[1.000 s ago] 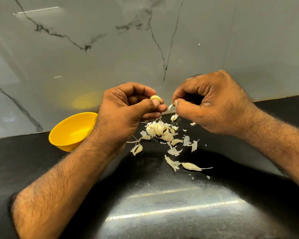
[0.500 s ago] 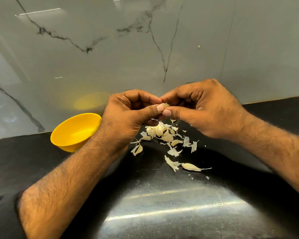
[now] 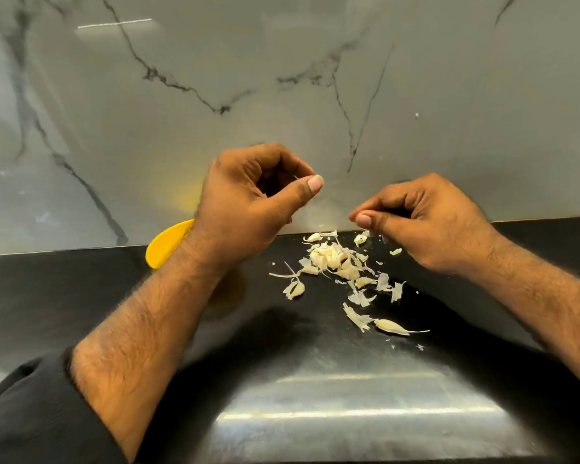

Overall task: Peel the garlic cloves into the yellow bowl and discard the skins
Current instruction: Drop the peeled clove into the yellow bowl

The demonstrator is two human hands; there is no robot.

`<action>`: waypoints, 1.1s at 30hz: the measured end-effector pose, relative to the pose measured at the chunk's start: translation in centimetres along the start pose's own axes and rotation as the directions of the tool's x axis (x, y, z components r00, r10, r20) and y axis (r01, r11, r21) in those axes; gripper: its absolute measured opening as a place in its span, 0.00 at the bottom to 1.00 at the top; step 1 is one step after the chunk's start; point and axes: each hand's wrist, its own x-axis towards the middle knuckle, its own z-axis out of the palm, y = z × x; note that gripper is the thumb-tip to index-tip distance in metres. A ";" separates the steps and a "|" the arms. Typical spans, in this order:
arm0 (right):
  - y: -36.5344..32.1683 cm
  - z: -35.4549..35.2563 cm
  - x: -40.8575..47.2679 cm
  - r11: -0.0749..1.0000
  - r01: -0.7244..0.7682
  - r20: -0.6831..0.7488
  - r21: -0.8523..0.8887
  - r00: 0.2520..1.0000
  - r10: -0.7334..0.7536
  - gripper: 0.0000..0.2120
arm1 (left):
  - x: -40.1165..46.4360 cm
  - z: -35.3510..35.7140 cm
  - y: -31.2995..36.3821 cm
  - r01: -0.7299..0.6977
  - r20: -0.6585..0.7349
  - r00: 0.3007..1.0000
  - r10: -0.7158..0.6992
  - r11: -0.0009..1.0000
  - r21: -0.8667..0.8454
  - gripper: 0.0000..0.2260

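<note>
The left hand (image 3: pixel 248 209) is raised above the black surface (image 3: pixel 81 296), in front of the marble wall (image 3: pixel 315 78). Its fingers are curled and the thumb meets the forefinger; a thin sliver of skin shows at the pinch, but whether a clove sits inside the hand cannot be told. The right hand (image 3: pixel 429 226) is lower, just above the surface, fingers curled with thumb against fingertips; what it pinches, if anything, cannot be told. The hands are apart. The yellow bowl (image 3: pixel 168 244) stands at the wall, mostly hidden behind the left wrist. A heap of cloves and skins (image 3: pixel 335 262) lies between and below the hands, with loose skins trailing toward the viewer and one clove (image 3: pixel 390 326) lying apart near them.
</note>
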 end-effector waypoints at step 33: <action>-5.1 1.9 5.1 0.963 -0.023 0.168 0.267 0.986 -0.023 0.07 | 0.3 -8.9 -4.6 0.202 -0.098 0.979 -0.180 0.929 0.310 0.08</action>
